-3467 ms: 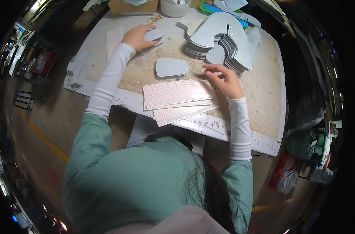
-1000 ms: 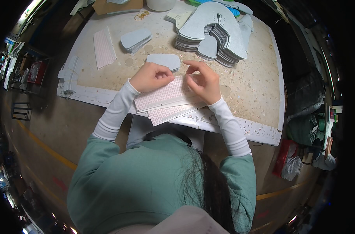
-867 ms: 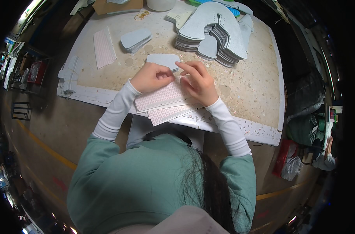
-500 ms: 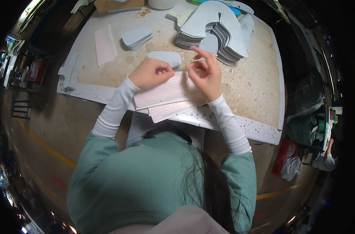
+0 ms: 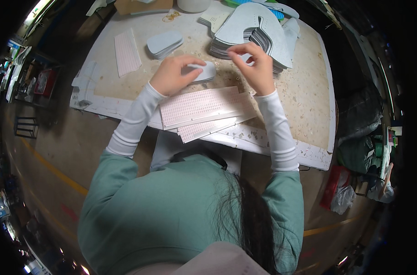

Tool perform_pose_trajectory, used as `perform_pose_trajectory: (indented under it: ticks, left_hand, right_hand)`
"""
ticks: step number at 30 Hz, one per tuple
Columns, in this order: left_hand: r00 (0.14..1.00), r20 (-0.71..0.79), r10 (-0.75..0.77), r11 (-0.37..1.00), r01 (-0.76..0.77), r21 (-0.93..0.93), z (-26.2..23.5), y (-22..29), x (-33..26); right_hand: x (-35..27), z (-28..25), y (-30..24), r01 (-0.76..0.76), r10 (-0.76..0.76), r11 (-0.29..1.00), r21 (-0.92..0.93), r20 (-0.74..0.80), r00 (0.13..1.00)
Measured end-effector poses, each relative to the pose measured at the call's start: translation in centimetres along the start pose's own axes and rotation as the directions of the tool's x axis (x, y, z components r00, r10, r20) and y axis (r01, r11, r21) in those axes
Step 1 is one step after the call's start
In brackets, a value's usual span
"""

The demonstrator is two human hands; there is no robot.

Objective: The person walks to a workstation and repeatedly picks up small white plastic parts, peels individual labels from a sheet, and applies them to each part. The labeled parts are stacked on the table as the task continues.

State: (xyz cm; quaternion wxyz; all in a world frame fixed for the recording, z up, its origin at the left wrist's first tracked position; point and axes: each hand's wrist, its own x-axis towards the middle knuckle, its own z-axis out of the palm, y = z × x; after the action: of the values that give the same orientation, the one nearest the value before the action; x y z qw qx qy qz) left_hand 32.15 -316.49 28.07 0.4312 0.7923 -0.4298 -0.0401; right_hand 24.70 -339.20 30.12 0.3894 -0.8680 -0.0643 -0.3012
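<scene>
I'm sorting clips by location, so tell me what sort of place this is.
Probably a workshop or factory, judging by the worn worktable, the stack of matching cut pieces and the gridded sheets.

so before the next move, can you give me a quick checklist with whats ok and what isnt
1. Left hand at the nearer rounded grey stack: ok, it covers the stack's left end.
2. Right hand holding something: cannot tell, too small to make out.
3. Overlapping printed sheets squared up: not ok, fanned out.
4. Printed grid on those sheets facing up: ok.
5. Pinkish strip at the far left apart from both hands: ok.
</scene>
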Motion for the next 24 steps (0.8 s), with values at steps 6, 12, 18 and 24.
perform_pose_trajectory:
  ticks: [6,12,18,24]
  left_hand:
    - [0.981,0.191,0.045,0.995,-0.060,0.076,-0.9,-2.6,2.2]
    - [0.978,0.131,0.161,0.963,-0.185,0.195,0.5,-3.3,1.9]
    - [0.997,0.075,0.001,1.000,0.000,-0.017,-0.1,-3.0,1.9]
    - [0.973,0.058,0.224,0.948,-0.231,0.217,0.5,-2.8,1.7]
  right_hand:
    - [-0.4,4.3,1.0,0.224,-0.189,0.949,-0.220,0.171,0.967]
    - [-1.4,5.8,1.3,0.340,-0.282,0.849,-0.405,0.197,0.939]
    - [-0.8,4.5,2.0,0.099,-0.099,0.901,-0.422,0.022,0.995]
    - [-1.8,5.6,2.0,0.204,-0.161,0.946,-0.253,0.180,0.970]
